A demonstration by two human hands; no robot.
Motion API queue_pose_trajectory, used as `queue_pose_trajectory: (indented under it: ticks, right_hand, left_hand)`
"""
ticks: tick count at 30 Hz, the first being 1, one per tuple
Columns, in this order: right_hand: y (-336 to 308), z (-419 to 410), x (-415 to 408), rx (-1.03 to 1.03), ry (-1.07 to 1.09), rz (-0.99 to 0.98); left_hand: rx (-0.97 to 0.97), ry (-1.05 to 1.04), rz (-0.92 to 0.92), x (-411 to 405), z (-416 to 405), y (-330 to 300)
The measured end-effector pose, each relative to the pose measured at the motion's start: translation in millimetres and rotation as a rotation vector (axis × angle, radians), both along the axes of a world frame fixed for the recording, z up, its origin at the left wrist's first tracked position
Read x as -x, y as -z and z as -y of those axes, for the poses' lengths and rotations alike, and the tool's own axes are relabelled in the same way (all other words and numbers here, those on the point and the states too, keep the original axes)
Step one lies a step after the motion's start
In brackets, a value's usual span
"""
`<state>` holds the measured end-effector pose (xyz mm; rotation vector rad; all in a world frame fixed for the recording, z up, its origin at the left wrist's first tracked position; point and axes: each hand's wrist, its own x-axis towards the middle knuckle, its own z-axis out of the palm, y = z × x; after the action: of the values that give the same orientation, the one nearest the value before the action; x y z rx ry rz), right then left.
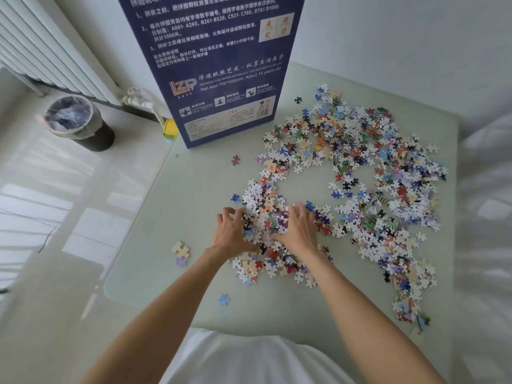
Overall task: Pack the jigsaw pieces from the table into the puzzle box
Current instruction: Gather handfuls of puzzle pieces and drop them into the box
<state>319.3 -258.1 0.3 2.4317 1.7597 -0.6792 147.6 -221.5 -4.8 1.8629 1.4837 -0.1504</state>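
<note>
Table [194, 195]: pale green top with rounded corners, seen from above; set near a white wall.

Puzzle box [221, 70]: tall, dark blue, printed with white text and a small lettered grid; stood upright at the far left part of the table. Its opening is cut off by the top edge of the view.

Jigsaw pieces [374, 167]: many loose pieces, white and multicoloured, spread in a broad ring across the right half of the table, well apart from the box on the near side and close to its base at the far side. A denser heap [266, 217] is gathered at the near left of the ring. A few strays are noted apart from the rest: a joined tan pair [180, 249] near the left edge, a blue piece [224, 299] toward the near edge, a dark piece [297, 100] beside the box.

Left hand [231, 231]: palm down, fingers spread and curled at the tips, laid against the left flank of the heap.

Right hand [300, 228]: palm down, fingers bent over the pieces, laid against the right flank of the heap. The heap is enclosed between the two hands; whether any piece is lifted cannot be told.

Waste bin [80, 123]: dark, lined with a clear bag, placed on the glossy floor to the left of the table.

Radiator [47, 51]: white, ribbed, mounted along the left wall.

Small yellow-lidded container [169, 130]: seen just left of the box base.
</note>
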Motion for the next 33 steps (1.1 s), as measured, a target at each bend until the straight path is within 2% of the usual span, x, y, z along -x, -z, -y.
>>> queue_pose_trajectory:
  ticks: [6, 12, 21, 33]
  right_hand:
    - [-3.5, -0.7, 12.5, 0.050, -0.143, -0.010]
    - [-5.6, -2.8, 13.7, -0.012, -0.026, -0.111]
    - [-6.6, -2.7, 5.8, -0.093, 0.033, -0.204]
    - [-11.0, -7.7, -2.8, -0.105, 0.096, -0.205]
  left_hand:
    - [-0.073, 0.081, -0.121, -13.1, 10.7, 0.1]
    - [-0.056, 0.019, -0.023, -1.3, 0.8, -1.0]
    - [-0.074, -0.065, 0.130, 12.9, -8.4, -7.8]
    - [-0.090, -0.149, 0.110, 22.5, -17.1, -9.5]
